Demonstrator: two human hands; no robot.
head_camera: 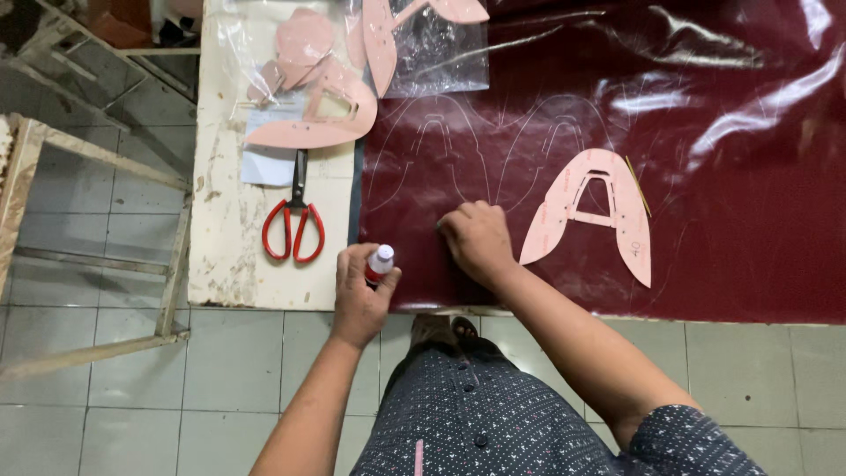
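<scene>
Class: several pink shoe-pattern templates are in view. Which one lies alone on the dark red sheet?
The A-shaped template beside the right hand; the others are piled on the white table.

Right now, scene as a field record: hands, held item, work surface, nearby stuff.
left hand: holds small bottle, white cap, at table edge
right hand: fist pressed on dark red sheet
sheet marks: traced pattern outlines above right hand
template on sheet: pink cardboard pattern, right of right hand
thin stick: beside pattern
scissors: red handles, on white table, shut
bagged patterns: pink, in clear plastic, top left
</scene>
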